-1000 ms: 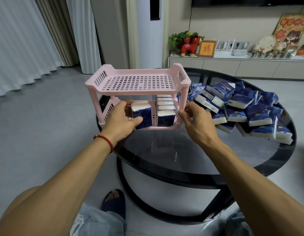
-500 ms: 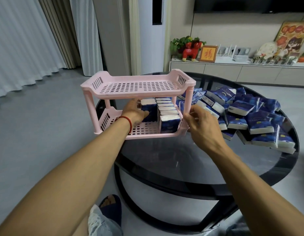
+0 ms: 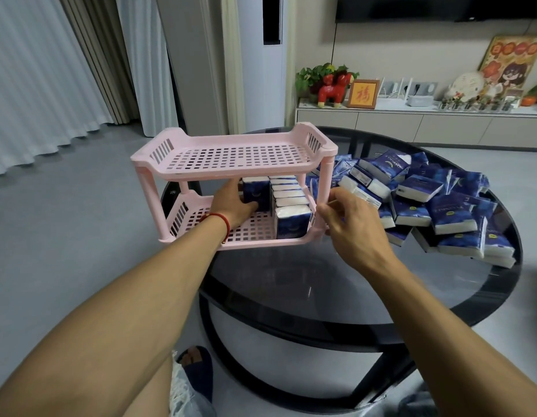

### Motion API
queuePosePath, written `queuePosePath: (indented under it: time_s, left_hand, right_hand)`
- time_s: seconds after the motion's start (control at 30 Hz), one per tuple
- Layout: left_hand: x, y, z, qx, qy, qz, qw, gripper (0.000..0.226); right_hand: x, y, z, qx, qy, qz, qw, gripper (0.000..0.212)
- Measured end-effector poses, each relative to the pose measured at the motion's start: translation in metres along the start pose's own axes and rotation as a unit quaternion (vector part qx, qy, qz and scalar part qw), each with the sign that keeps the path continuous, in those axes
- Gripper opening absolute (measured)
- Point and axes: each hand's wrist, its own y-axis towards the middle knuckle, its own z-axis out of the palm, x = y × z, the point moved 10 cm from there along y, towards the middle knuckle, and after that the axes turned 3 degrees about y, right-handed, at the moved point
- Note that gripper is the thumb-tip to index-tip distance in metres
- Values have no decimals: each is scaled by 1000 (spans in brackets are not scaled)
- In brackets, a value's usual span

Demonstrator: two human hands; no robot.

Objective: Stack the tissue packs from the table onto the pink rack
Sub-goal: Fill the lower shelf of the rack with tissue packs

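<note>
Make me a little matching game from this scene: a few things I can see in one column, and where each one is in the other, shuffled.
Things:
1. left hand
2. right hand
3. loose tissue packs
4. red horse figurine

Places:
A. heaped on the glass table, right of the pink rack
B. on the far sideboard
C. inside the rack's lower shelf, on a standing pack
D. at the rack's front right corner

Pairs: 1-C, 2-D, 3-A, 4-B

Grey floor (image 3: 65, 236). White curtains (image 3: 35, 85) far left of the hands. Low cabinet (image 3: 411, 121) along the back wall, dark TV (image 3: 441, 7) above it.
</note>
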Motion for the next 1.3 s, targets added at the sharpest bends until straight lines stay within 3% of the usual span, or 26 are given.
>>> queuePosePath:
  time_s: [0.47,0.7,0.9,0.97,1.17,1.3]
  left_hand:
    - [5,-7,-3,18,-13,-16,1000,70]
    - [5,-21,-16,14,71,-57,996,73]
    - [-19,-77,-25,74,186,-2,980,59]
    - [-27,-99,-22,88,217,13,972,64]
    - [-69,-141,-7,38,219,107,969,43]
    - [-93,-147,-16,-48,201,150,967,29]
  right_hand:
    - [-3,-1,2,6,20,16,1000,10]
    - [-6,-2,1,-1,14,22,1000,10]
    - [-9,-10,2,-7,7,39,999,10]
    - [-10,-12,4,-9,20,48,999,10]
    - [-6,-14,-2,24,7,48,999,22]
    - [-24,-10,-58,-114,-54,60,990,27]
